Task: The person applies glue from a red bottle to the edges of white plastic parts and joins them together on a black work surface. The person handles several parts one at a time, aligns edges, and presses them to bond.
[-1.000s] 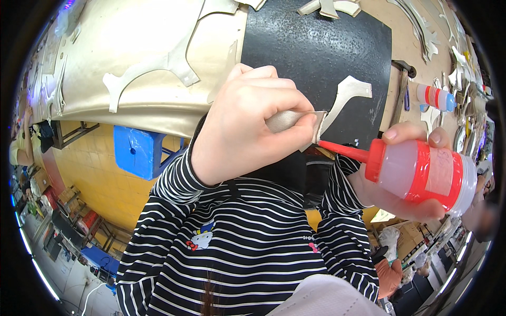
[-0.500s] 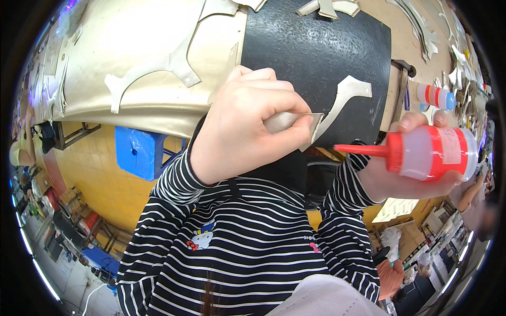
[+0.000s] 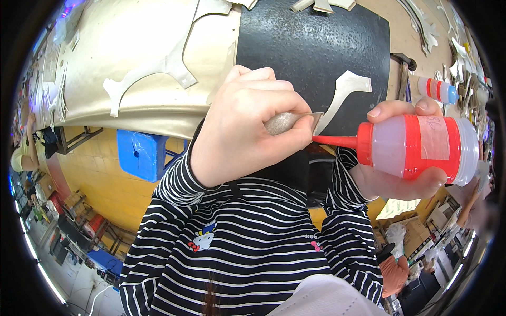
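My left hand (image 3: 247,126) is closed around a bent beige piece of sheet material (image 3: 280,122), perhaps leather, with its cut edge poking out past the thumb. Much of that piece is hidden by the fingers. In my right hand (image 3: 387,181) lies a squeeze bottle (image 3: 390,147) with a red nozzle, a red band and a pale label, tipped on its side. Its nozzle tip points left and meets or nearly meets the piece's edge by my left thumb; contact cannot be told. Beyond, a pale curved cut piece (image 3: 343,90) rests on the black mat (image 3: 311,52).
Gold sheeting (image 3: 142,39) covers the table's left part, with another curved pale piece (image 3: 174,66) on it. A second bottle (image 3: 436,90) with a blue end lies at the right among cut pieces. A blue stool (image 3: 138,155) stands below the table edge.
My right hand has brought the squeeze bottle leftward, so its nozzle tip is now at the held piece's edge. My left hand keeps its grip nearly in place.
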A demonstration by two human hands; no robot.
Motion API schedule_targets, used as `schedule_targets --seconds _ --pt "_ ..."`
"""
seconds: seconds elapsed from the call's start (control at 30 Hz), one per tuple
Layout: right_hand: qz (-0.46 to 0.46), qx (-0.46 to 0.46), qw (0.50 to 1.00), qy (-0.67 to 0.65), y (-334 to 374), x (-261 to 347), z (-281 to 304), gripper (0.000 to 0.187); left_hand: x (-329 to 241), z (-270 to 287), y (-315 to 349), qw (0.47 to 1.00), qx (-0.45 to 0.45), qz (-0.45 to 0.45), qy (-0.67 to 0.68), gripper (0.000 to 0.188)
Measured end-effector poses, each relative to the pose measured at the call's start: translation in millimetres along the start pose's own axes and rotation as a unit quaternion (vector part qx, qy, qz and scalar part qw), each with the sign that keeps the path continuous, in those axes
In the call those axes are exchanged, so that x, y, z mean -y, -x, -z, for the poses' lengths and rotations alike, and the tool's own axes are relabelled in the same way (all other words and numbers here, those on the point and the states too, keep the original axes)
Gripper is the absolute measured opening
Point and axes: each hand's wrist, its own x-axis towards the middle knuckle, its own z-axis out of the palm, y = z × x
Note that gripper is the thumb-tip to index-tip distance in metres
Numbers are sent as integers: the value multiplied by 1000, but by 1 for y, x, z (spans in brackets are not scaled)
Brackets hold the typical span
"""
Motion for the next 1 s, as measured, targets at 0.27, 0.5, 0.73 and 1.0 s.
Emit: schedule_targets --seconds 0.27,0.5,0.73,1.0 --pt "-25 19 994 103 0 2 -1 79 1 -2 0 1000 6 2 -6 6" --pt "3 231 959 166 -22 6 9 77 6 -8 3 999 24 37 1 3" --pt "-137 148 945 -258 -7 -14 10 76 14 -9 1 983 30 163 84 10" --pt "-41 -250 961 -106 1 11 46 89 10 -6 3 975 -8 180 128 10"
